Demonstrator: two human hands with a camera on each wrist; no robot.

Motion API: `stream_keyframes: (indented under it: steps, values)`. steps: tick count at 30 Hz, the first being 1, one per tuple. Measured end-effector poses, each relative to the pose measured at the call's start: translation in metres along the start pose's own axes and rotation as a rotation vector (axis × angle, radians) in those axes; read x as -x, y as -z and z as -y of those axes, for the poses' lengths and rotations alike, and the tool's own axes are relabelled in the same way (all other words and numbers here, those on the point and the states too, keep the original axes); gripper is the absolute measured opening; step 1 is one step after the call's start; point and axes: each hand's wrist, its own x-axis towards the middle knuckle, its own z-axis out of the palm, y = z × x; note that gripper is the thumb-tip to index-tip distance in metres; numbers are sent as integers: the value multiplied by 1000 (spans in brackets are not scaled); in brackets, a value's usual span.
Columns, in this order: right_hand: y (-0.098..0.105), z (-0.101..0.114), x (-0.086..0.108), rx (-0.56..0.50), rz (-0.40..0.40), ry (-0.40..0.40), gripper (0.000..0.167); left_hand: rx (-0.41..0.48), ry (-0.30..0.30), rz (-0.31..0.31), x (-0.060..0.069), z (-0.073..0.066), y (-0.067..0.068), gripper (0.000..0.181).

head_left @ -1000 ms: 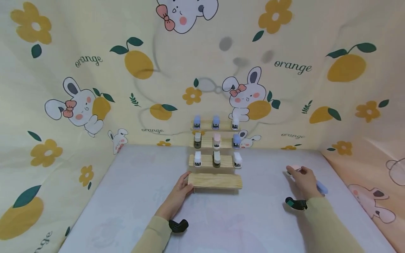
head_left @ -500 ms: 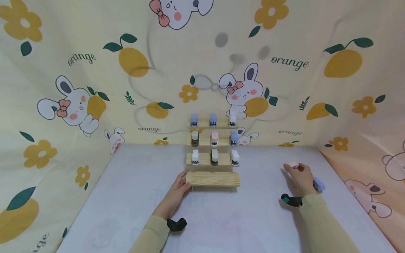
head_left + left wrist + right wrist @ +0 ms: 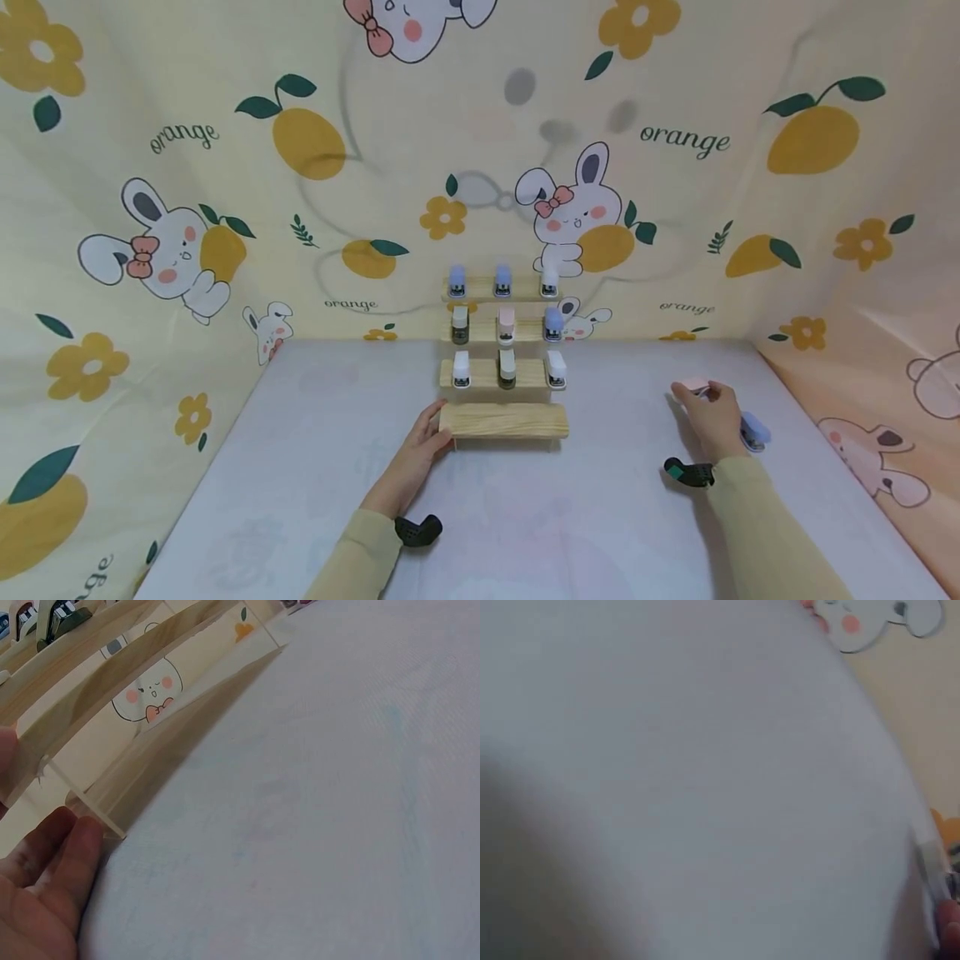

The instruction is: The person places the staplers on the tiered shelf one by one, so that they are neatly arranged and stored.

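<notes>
In the head view, my left hand [image 3: 420,457] holds the left end of the lowest board of a tiered wooden display rack [image 3: 504,421]. The left wrist view shows the fingers [image 3: 71,859] beside the board's thin clear leg. At the right, my right hand [image 3: 712,417] pinches a small pink stapler [image 3: 695,386] between thumb and fingers. The hand partly covers it, and the right wrist view catches only a blurred edge of it. Just right of that hand lies a blue mini stapler [image 3: 754,432] on the table.
The rack's upper three tiers carry several mini staplers, among them a pink stapler [image 3: 506,325], a blue stapler [image 3: 553,323] and a white stapler [image 3: 461,368]. Its front board is bare. A printed cloth [image 3: 405,200] hangs behind the pale tabletop [image 3: 600,517].
The head view has shifted slightly, so the scene sits a little up and left. Both hands keep nearly the same places; more of the blue stapler shows beside my right hand.
</notes>
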Motion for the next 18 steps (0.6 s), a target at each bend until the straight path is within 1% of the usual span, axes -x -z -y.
stream_keyframes:
  steps: [4, 6, 9, 12, 15, 18]
  values:
    - [-2, 1, 8, 22, -25, 27, 108, 8, -1, 5, -1, 0, 1, 56]
    - [-2, 2, 13, 24, -18, 28, 109, 17, -11, 16, -2, 1, 1, 57]
    - [1, 6, 21, 49, 31, 10, 112, 24, -22, 25, -3, 2, 0, 58]
    - [3, 12, 30, 82, 109, 14, 115, 24, -33, 23, -3, 1, 0, 59]
    - [2, 18, 40, 112, 180, 77, 113, 15, -34, 15, -3, 0, 0, 59]
    - [-3, 23, 53, 123, 225, 195, 106, 2, -13, 0, -1, 0, 0, 59]
